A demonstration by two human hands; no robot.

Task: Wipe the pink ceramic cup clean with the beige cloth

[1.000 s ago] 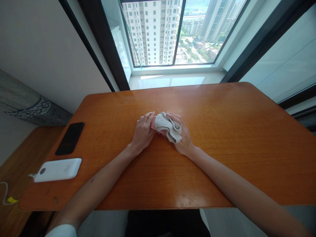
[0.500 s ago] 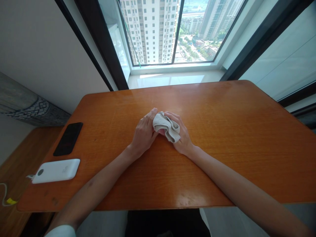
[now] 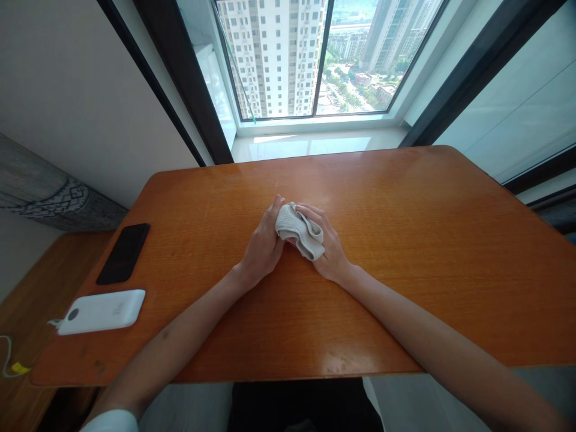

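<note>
Dead centre on the glossy orange wooden surface (image 3: 405, 252), the right hand (image 3: 332, 255) clamps its grip on a crumpled off-white cloth (image 3: 300, 231) over a small pink object (image 3: 291, 242). The left hand (image 3: 263, 247) presses in from 9 o'clock, and whether its grip is closed I cannot tell. Slick top, so that object could skid free.

One head-worn view, looking forward and down over the table (image 3: 405, 240), facing the window (image 3: 279, 60), tabletop close below

- The left hand (image 3: 263, 243) has closed in at mid-frame, its fingers now pressed against the cloth (image 3: 300, 231).
- The pink object (image 3: 291, 241), plainly showing a second ago, is now nearly covered, with only a sliver left under the cloth.
</note>
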